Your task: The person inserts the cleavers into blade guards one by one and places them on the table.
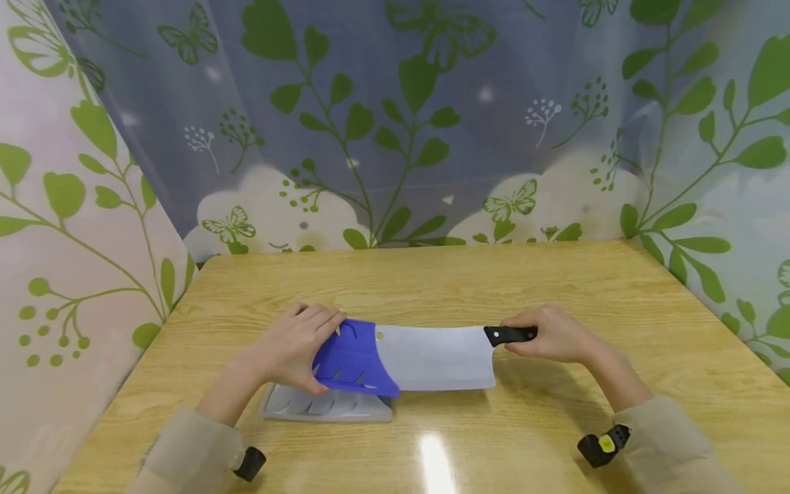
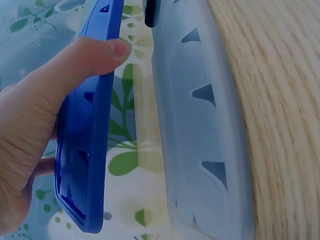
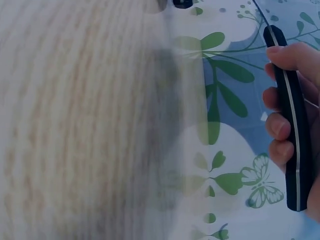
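Observation:
My left hand (image 1: 302, 343) holds a blue knife sheath (image 1: 352, 357) with cut-out slots, thumb on its near edge. A cleaver (image 1: 438, 357) with a broad silver blade lies level to its right, above the table. My right hand (image 1: 552, 333) grips the cleaver's black handle (image 3: 292, 130), fingers curled round it. The blade's far end meets the sheath's curved opening; how far it reaches inside is hidden. Under the blue sheath, a translucent grey sheath (image 1: 327, 408) of similar shape rests on the table. In the left wrist view, a gap separates the blue sheath (image 2: 82, 135) from the grey sheath (image 2: 192, 125).
The wood-grain table (image 1: 524, 432) extends to a leaf-and-butterfly patterned curtain (image 1: 395, 137) behind it. More patterned cloth hangs at both sides. Small black wrist cameras sit at the left cuff (image 1: 191, 446) and right cuff (image 1: 654, 425).

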`<state>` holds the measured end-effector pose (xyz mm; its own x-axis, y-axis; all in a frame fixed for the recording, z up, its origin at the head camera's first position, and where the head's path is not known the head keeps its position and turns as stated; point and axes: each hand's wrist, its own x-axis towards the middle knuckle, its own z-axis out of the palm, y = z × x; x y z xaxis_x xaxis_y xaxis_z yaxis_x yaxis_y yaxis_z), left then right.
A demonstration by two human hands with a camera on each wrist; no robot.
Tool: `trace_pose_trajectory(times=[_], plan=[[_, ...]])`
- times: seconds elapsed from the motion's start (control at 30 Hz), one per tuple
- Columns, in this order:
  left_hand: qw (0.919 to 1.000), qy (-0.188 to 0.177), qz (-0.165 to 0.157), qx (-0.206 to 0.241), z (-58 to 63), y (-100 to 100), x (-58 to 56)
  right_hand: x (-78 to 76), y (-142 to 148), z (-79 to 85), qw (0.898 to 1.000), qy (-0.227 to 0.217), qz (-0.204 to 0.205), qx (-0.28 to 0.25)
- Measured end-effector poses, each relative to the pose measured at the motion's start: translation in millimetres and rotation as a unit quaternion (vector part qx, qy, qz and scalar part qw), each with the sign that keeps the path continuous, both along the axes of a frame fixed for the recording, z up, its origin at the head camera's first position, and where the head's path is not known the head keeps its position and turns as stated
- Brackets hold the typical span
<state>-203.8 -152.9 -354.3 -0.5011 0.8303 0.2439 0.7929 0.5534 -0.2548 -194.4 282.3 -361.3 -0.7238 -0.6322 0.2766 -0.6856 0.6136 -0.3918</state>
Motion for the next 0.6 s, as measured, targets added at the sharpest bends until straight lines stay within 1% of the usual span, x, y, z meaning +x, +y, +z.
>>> trace_pose_trajectory(times=[0.07,0.17,0.33,0.43,0.5,0.6], plan=[[1.0000,0.005,0.006,-0.003,0.3,0.9,-0.1,0.0,-0.3,-0.7,1.000,-0.002,-0.005,-0.002],[0.9997,0.018,0.016,-0.004,0.2,3.0,-0.2,0.1,-0.8,-2.3,1.000,0.010,-0.007,-0.004],[0.9981,0.050,0.035,0.010,-2.4,4.9,0.9,0.8,-3.9,-2.9,0.999,0.034,0.010,-0.010],[0.9966,0.067,0.045,0.014,-3.5,4.7,1.9,2.4,-6.4,-1.5,0.999,0.045,0.011,0.004],[0.9960,0.075,0.046,0.014,-3.3,4.5,3.1,4.9,-6.5,0.4,0.999,0.036,0.005,0.021],[0.9961,0.079,0.039,0.010,-2.0,4.9,6.2,9.4,-4.6,2.9,0.999,0.003,0.006,0.037]])
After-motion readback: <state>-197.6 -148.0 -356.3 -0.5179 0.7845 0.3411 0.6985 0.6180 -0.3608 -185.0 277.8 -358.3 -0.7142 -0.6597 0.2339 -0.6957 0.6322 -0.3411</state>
